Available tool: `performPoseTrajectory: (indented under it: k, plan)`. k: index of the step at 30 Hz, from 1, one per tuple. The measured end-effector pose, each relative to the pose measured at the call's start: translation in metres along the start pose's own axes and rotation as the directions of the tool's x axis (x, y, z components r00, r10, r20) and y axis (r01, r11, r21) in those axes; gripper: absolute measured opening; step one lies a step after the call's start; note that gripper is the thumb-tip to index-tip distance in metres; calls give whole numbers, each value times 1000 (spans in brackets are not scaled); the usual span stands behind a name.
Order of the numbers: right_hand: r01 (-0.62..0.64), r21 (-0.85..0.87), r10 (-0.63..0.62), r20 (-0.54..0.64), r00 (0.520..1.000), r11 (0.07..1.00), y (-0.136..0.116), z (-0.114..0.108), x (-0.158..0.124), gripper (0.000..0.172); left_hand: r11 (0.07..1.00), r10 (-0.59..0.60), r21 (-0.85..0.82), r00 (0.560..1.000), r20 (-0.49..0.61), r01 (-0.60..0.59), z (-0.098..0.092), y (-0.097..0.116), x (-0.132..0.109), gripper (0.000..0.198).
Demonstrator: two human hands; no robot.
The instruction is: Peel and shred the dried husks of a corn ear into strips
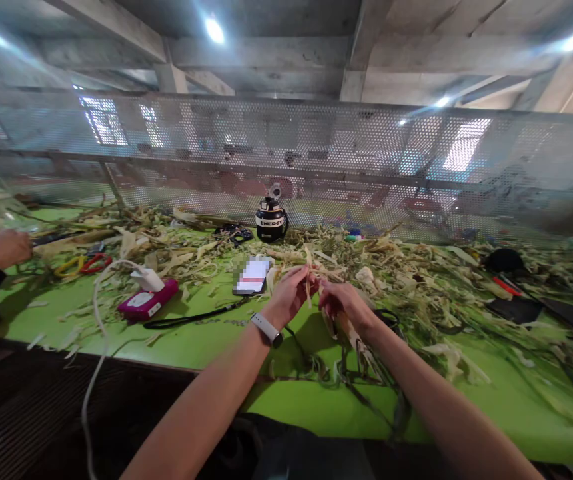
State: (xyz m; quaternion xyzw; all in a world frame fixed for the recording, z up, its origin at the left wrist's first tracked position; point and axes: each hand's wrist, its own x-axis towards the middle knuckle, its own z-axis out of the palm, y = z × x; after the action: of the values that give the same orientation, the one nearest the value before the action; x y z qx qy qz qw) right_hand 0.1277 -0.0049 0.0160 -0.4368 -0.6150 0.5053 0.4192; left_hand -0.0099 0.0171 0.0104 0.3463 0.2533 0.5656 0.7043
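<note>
Above the green table, my left hand (291, 293) is closed on a pale dried husk strip (309, 257) whose end sticks up past the fingertips. A light watch band circles that wrist. Close beside it, almost touching, my right hand (339, 300) has its fingers pinched together at the same husk piece. More long husk strips (359, 343) hang below the right hand toward the table edge. What lies exactly between the right fingertips is too small to make out. A phone (252, 275) with a lit screen lies left of my left hand.
Loose dried husks (416, 280) cover much of the green table (191, 347). A black bottle (271, 220) stands by the perforated metal screen (276, 147). At left lie a magenta power bank (147, 300) with white cable, scissors (95, 264) and another person's hand (4, 247).
</note>
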Motion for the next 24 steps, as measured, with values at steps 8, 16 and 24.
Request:
performPoseTrajectory:
  k: [8, 16, 24]
  plan:
    - [64, 109, -43, -189, 981, 992, 5, 0, 8, 39, 987, -84, 144, 994, 66, 73, -1, -1, -3, 31]
    - [56, 46, -47, -175, 983, 997, 7, 2, 9, 39, 917, -39, 398, 998, 58, 13, -6, -4, 1, 36]
    - [136, -53, -144, -201, 969, 989, 8, -1, 7, 39, 928, -79, 369, 996, 37, 60, -9, -1, 5, 41]
